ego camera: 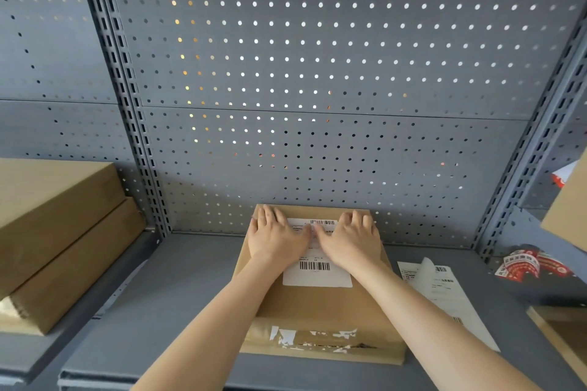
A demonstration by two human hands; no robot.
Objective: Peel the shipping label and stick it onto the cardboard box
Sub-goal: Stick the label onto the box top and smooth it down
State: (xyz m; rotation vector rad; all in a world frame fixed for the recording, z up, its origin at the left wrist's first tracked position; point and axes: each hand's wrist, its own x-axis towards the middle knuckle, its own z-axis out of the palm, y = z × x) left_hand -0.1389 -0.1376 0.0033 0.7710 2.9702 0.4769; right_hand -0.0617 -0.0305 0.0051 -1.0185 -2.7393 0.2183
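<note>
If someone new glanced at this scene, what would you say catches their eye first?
Two bare hands, left hand and right hand, pressed flat on a white shipping label atop the cardboard box at center. Behind rises a grey pegboard wall; stacked boxes sit at left.

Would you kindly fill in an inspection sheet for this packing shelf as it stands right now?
Surface: grey metal shelf, bare in front of the left boxes.
Job's things: cardboard box lying flat mid-shelf; shipping label stuck on its top face, barcode showing.
Clutter: label backing sheet right of the box, one corner curled up; red and white printed wrappers far right; stacked cardboard boxes at left.
Grips: left hand and right hand both flat, palms down, pressing the label's far end; nothing grasped.
Cables: nothing seen.
Surroundings: grey pegboard back panel with slotted uprights; another box edge at right.
</note>
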